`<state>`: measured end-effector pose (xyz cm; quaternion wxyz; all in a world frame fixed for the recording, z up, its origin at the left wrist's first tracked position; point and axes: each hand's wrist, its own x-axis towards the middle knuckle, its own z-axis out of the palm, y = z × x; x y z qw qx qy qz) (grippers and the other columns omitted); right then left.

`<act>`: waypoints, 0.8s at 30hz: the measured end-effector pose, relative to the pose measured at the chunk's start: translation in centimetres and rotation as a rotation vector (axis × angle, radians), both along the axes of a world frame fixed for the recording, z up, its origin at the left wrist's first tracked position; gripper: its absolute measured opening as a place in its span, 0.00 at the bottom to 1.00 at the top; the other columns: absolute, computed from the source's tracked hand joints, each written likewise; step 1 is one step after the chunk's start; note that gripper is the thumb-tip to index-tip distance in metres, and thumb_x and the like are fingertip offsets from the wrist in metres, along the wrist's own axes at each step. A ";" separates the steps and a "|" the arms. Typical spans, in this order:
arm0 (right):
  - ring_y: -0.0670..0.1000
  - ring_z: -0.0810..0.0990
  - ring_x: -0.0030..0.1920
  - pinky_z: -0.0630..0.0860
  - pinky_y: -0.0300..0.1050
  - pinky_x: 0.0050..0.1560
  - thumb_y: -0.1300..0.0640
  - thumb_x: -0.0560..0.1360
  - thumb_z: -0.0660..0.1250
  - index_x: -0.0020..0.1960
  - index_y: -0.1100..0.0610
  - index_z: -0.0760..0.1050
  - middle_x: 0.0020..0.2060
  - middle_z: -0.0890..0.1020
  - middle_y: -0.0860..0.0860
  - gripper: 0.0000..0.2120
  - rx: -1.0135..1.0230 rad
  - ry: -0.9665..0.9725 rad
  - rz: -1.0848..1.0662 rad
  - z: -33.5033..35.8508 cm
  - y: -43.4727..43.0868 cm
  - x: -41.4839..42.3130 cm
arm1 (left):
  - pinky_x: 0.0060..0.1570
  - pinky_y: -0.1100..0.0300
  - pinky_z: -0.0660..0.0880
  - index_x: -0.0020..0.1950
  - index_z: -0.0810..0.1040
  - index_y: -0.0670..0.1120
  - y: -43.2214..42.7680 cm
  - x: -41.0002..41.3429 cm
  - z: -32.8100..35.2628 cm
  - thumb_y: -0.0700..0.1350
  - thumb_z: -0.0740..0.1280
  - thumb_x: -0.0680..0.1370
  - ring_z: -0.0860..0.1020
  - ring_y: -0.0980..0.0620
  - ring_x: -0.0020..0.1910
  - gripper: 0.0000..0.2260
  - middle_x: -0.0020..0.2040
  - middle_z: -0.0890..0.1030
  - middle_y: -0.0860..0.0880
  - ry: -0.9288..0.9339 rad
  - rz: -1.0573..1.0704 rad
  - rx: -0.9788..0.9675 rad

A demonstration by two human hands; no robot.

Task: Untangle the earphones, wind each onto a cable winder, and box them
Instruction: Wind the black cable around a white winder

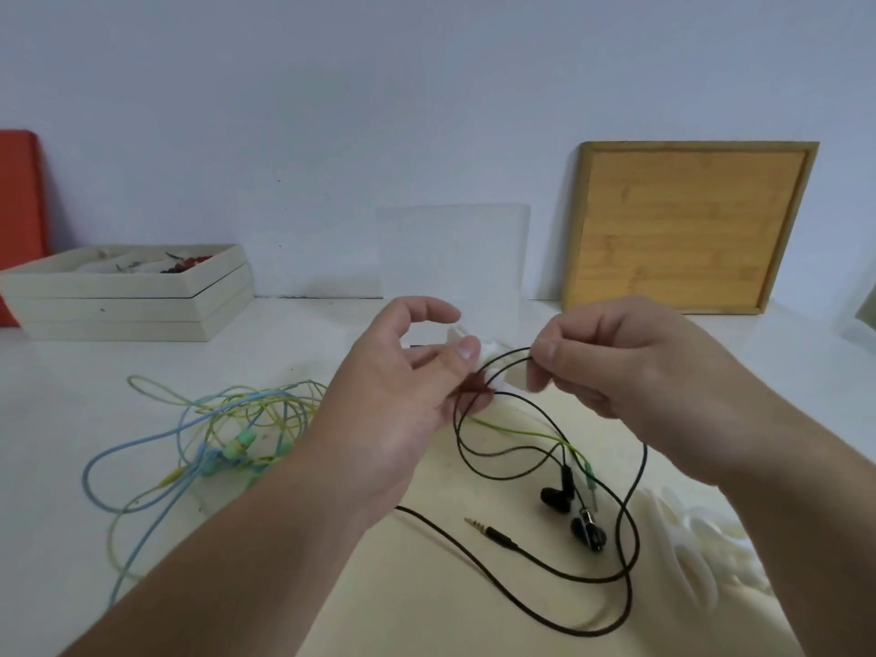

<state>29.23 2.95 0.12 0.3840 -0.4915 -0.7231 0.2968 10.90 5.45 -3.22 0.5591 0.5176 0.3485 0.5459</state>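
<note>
Black earphones (558, 496): cable held up between both hands, above the table's (71, 400) middle, w/ the rest hanging down. A loop runs from the right hand (616, 367) across to the white cable winder (495, 369) in the left hand (407, 391). Below that, 2 or 3 loose loops droop to the tabletop. Its 2 black earbuds lie close together on the surface under the right wrist. The jack plug (490, 530) lies just left of them, tip pointing up-left, approx. between the 2 forearms.

Right hand: thumb and index pinch the black cable at the top of the loop, other fingers curled in. Left hand: thumb and lower fingers pinch the winder, index arched open above it. Can't tell how many turns of cable sit on the winder; it's mostly hidden by fingers.

A yellow-green cable (521, 431) runs under the black loops, its end near the earbuds. Further left lies a blue and green earphone tangle (227, 438), well apart from the black set. Bottom right, beside the right forearm: a heap of white winders (701, 557).

At the back, along the wall: stacked pale wooden boxes (128, 301) on the left w/ small items in the top 1, a red board (19, 206) behind them, a clear box (450, 253) in the centre, and a bamboo tray (687, 230) leaning upright on the right.
</note>
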 end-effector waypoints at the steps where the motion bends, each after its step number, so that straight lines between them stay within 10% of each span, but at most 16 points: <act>1: 0.51 0.62 0.28 0.60 0.44 0.30 0.50 0.78 0.66 0.36 0.54 0.82 0.25 0.66 0.51 0.14 0.031 -0.046 -0.034 0.1 -0.1 -0.1 | 0.40 0.61 0.79 0.55 0.75 0.45 -0.1 0.1 0.0 0.38 0.66 0.80 0.82 0.48 0.39 0.06 0.42 0.85 0.40 0.011 -0.001 0.007; 10: 0.47 0.56 0.25 0.55 0.36 0.24 0.55 0.70 0.65 0.30 0.60 0.74 0.22 0.60 0.48 0.12 0.040 -0.074 0.082 0.7 -0.6 0.0 | 0.53 0.46 0.82 0.51 0.79 0.45 0.0 -0.1 -0.1 0.37 0.66 0.81 0.84 0.45 0.40 0.04 0.42 0.86 0.42 0.061 0.183 0.046; 18: 0.54 0.59 0.30 0.56 0.50 0.32 0.51 0.71 0.65 0.35 0.57 0.79 0.25 0.63 0.52 0.12 0.078 0.084 0.073 0.2 0.1 0.4 | 0.53 0.47 0.81 0.46 0.83 0.52 -0.3 0.0 -0.3 0.37 0.73 0.75 0.84 0.49 0.41 0.10 0.41 0.82 0.51 0.370 0.198 0.258; 24: 0.48 0.61 0.27 0.60 0.40 0.29 0.56 0.72 0.66 0.31 0.55 0.78 0.25 0.67 0.51 0.11 -0.208 -0.038 0.325 0.6 -0.7 -0.3 | 0.45 0.55 0.82 0.48 0.82 0.48 0.0 -0.2 -0.4 0.36 0.72 0.76 0.85 0.50 0.38 0.07 0.41 0.84 0.43 0.313 0.200 0.244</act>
